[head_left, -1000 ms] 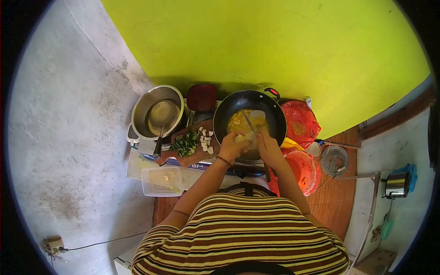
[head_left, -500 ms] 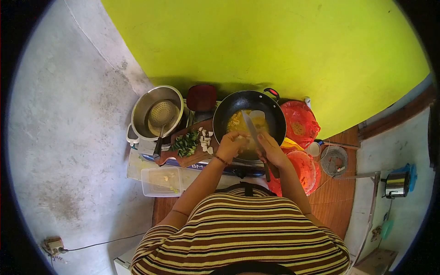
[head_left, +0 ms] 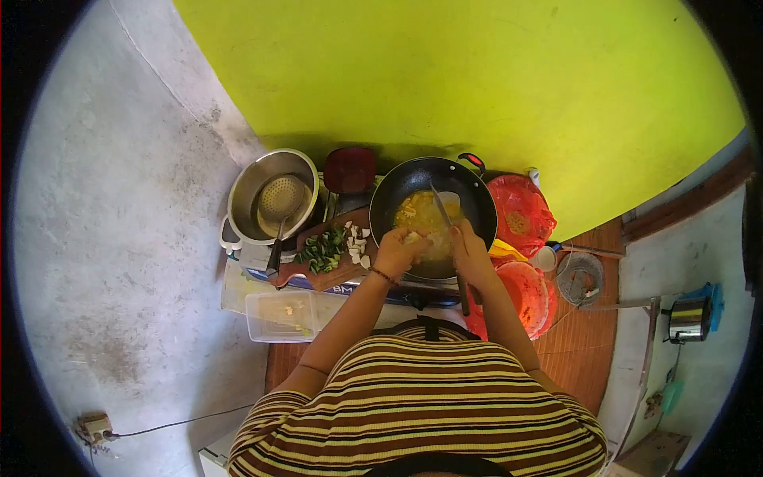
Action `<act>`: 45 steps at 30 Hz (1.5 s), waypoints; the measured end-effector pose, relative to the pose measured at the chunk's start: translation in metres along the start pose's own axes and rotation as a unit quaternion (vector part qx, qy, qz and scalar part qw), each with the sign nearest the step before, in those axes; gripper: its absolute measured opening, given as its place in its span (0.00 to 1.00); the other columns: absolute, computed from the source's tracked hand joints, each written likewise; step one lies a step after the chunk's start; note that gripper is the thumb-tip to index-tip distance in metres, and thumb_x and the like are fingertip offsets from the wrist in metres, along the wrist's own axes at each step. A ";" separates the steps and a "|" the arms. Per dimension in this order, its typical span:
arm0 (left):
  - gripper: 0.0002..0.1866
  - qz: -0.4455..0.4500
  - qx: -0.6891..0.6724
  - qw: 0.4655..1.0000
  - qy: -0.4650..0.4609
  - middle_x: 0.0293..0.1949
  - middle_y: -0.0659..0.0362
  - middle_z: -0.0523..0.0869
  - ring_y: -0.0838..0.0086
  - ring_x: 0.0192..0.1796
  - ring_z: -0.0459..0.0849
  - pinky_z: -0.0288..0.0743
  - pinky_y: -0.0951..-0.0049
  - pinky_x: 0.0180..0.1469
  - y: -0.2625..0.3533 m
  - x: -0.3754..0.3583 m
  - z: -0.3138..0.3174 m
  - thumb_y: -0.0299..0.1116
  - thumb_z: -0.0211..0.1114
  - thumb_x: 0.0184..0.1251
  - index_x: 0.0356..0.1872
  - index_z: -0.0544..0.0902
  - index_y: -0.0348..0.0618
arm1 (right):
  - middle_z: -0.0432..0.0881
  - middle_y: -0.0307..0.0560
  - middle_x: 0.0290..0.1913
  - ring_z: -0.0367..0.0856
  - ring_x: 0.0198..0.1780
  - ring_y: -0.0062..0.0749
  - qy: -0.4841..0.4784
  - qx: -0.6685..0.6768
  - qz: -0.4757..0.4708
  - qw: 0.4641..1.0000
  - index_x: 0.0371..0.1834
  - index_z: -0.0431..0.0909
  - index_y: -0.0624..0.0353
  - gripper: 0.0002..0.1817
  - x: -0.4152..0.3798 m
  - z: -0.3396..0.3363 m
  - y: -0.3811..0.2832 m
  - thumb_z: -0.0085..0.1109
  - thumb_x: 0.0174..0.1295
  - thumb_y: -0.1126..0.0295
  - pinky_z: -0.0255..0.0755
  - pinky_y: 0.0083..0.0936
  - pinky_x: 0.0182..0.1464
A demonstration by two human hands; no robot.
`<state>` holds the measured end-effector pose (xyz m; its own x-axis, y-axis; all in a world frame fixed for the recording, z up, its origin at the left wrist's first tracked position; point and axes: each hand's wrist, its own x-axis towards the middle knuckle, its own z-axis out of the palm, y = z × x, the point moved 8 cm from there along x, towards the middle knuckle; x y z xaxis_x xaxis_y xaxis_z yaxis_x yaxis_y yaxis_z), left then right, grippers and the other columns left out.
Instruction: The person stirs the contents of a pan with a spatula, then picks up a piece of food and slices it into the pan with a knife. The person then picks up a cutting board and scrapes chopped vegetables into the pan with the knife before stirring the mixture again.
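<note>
A dark wok [head_left: 389,189] stands on the stove with yellowish food in liquid [head_left: 411,211] and the pale head of a spatula [head_left: 450,198] in it. My right hand [head_left: 470,253] is closed round a knife [head_left: 440,205], its blade pointing up and away over the wok. My left hand [head_left: 400,253] is held over the wok's near edge, fingers closed on a small pale piece [head_left: 412,238] whose kind I cannot make out. Left of the wok, a wooden cutting board [head_left: 338,276] bears chopped green leaves [head_left: 322,250] and white chunks [head_left: 356,243].
A steel pot [head_left: 241,183] with a skimmer [head_left: 280,197] stands far left. A clear plastic container [head_left: 262,318] sits in front. Red plastic-lined containers [head_left: 509,195] and a stone mortar [head_left: 579,279] are at right. A green wall [head_left: 445,79] rises behind.
The knife has turned, so its blade now looks narrower and its tip has shifted slightly right. My right hand has rotated with it; the left hand has moved slightly.
</note>
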<state>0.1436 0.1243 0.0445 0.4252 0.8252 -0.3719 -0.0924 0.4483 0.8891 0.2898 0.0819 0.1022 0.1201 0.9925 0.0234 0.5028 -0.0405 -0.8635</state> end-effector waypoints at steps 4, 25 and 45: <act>0.13 0.026 -0.077 0.997 0.009 0.34 0.62 0.84 0.85 0.27 0.79 0.69 0.87 0.25 0.005 -0.001 0.000 0.23 0.68 0.54 0.41 0.80 0.42 | 0.75 0.58 0.23 0.77 0.23 0.47 -0.003 0.037 0.038 0.999 0.48 0.66 0.62 0.18 0.001 -0.001 0.010 0.37 0.71 0.57 0.68 0.37 0.27; 0.13 0.043 0.058 0.997 0.022 0.30 0.61 0.84 0.84 0.24 0.78 0.70 0.86 0.25 0.000 0.006 -0.003 0.25 0.70 0.51 0.39 0.80 0.39 | 0.76 0.64 0.27 0.77 0.31 0.61 -0.118 0.110 0.099 0.982 0.47 0.65 0.64 0.18 -0.012 0.019 -0.009 0.36 0.72 0.58 0.69 0.40 0.33; 0.10 0.055 0.138 0.987 0.057 0.28 0.60 0.84 0.82 0.25 0.80 0.73 0.84 0.25 0.011 0.001 -0.005 0.28 0.69 0.51 0.34 0.81 0.36 | 0.77 0.67 0.26 0.78 0.32 0.64 -0.036 -0.191 -0.032 0.980 0.46 0.63 0.58 0.13 -0.012 0.025 -0.019 0.41 0.68 0.61 0.69 0.55 0.35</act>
<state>0.1385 0.1312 0.0526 0.3204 0.9041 -0.2829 0.1235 0.2562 0.9587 0.2573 0.0732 0.1059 0.0246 0.9994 0.0242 0.7932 -0.0047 -0.6090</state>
